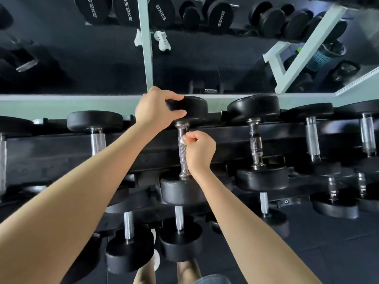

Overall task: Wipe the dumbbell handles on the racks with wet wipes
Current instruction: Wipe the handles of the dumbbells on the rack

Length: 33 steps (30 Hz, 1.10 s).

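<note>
**Mid-rack, one handle under the wipe**

At centre frame a person's left hand [155, 109] grips the far head of a dumbbell [180, 191], its fingers [174, 98] curled over the rubber rim to steady it on the rack [61, 152]. Just right of that, the chrome handle [183, 158] stands between the two heads. A small white wet wipe [181, 140] is pressed against its upper part, pinched in the closed fingers of the right hand [201, 150].

The step in hand looks like the wiping of this one handle, begun near its far end. The next move probably calls for drawing the wipe down the knurled length towards the near head, keeping the steadying grip.

Counted left to right: two hands, one wipe, and six handles in view along the upper row, the leftmost cut by the frame edge. At least four more show on the lower tier. A mirror [102, 68] behind reflects others.
</note>
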### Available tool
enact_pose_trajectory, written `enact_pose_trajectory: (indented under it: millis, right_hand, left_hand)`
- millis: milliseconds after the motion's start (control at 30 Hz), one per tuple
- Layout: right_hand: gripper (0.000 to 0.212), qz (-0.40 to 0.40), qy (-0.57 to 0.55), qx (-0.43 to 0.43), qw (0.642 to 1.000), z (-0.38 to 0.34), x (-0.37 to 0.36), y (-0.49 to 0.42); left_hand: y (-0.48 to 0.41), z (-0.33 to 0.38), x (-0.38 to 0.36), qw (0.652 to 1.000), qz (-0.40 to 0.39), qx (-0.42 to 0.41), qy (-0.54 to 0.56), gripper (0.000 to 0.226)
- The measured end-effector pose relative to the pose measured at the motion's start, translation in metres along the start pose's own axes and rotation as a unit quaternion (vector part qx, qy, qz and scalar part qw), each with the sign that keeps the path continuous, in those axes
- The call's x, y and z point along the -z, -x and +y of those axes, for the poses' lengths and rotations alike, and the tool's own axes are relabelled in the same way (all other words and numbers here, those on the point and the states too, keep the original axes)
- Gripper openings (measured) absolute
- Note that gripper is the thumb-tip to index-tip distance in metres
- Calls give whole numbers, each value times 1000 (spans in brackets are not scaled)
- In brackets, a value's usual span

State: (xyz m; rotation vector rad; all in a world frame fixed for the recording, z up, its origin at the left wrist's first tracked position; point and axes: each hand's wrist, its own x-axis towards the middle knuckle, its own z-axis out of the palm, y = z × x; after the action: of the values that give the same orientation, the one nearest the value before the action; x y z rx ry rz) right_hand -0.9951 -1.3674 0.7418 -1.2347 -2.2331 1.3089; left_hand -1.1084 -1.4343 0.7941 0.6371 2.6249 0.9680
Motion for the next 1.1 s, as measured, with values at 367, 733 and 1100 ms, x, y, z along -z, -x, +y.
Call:
enact_pose_trajectory:
  millis: [367,733,1100]
  right_hand:
    - [36,-129,61,-83,986,22,21,-1]
    - [17,-4,31,-48,998,-16,0,-20]
    - [18,-40,92,-25,995,-12,3,-28]
  left_hand:
    - [3,1,-2,1000,6,18,5,38]
    - [2,-2,-3,1000,11,21,8,37]
    - [3,-3,-4,1000,15,8,0,38]
